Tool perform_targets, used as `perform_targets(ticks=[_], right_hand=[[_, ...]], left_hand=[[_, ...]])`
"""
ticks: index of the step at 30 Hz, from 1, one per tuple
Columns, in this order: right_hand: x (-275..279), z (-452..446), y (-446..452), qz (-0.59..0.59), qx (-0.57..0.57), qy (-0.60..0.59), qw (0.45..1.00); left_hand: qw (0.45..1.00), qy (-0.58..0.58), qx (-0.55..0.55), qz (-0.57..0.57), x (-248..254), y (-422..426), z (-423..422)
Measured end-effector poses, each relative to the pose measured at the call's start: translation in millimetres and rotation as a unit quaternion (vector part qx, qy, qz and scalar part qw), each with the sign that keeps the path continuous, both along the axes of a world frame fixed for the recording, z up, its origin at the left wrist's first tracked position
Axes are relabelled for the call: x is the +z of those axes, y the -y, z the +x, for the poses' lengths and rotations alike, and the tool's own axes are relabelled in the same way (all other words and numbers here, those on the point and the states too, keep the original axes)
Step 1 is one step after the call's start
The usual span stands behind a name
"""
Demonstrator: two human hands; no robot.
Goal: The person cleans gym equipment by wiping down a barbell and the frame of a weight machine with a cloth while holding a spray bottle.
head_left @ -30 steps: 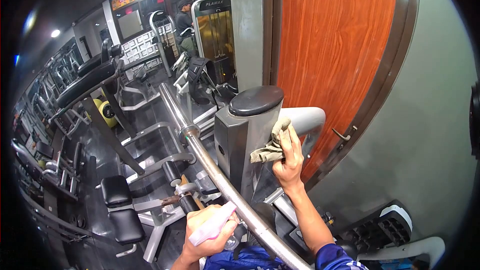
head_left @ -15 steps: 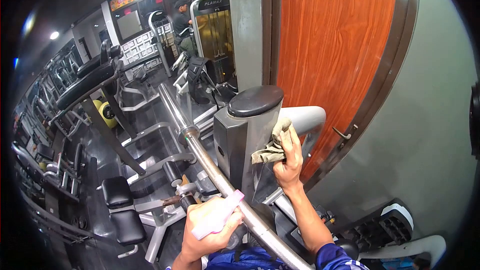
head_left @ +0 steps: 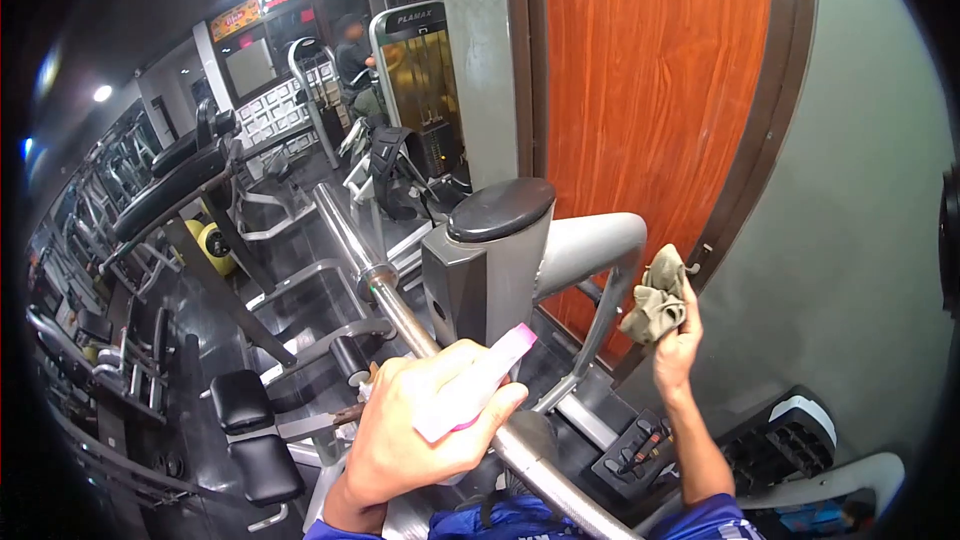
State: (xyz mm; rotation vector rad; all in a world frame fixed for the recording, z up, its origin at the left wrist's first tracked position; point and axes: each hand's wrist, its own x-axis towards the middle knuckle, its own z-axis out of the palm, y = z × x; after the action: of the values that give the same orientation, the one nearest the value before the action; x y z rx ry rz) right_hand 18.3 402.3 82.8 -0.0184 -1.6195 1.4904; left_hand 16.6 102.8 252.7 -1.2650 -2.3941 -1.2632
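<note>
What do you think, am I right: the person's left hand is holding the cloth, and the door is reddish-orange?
Not quite: the cloth is in the right hand. The left hand holds a spray bottle instead. The head view shows this. The door is reddish-orange, as you said.
</note>
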Motion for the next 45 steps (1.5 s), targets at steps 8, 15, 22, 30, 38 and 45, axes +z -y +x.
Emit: perform_targets(ticks=[8, 15, 22, 30, 38, 45], right_hand=[[32, 56, -50, -0.087, 0.038, 0.051, 0.994], [-22, 62, -56, -0.116, 0.022, 0.064, 0.991], [-59, 59, -44, -0.110, 0.015, 0.060, 0.992], [-92, 54, -42, -0.150, 0.017, 0.053, 0.987], [-106, 51, -35, -0.213, 0.033, 0.072, 0.974], [-119, 45, -31, -0.190, 0.022, 0.081, 0.978]], left_hand=[[0.943, 0.206, -0.084, 0.248, 12, -41, -6], [0.951, 0.241, -0.043, 0.192, -50, -87, -16], [0.982, 0.124, 0.052, 0.130, -79, -88, -26], [0.989, 0.086, 0.103, 0.067, -82, -86, -39], [0.989, 0.092, 0.097, 0.066, -76, -87, -35], [0.992, 0.055, 0.079, 0.076, -73, -92, -36]])
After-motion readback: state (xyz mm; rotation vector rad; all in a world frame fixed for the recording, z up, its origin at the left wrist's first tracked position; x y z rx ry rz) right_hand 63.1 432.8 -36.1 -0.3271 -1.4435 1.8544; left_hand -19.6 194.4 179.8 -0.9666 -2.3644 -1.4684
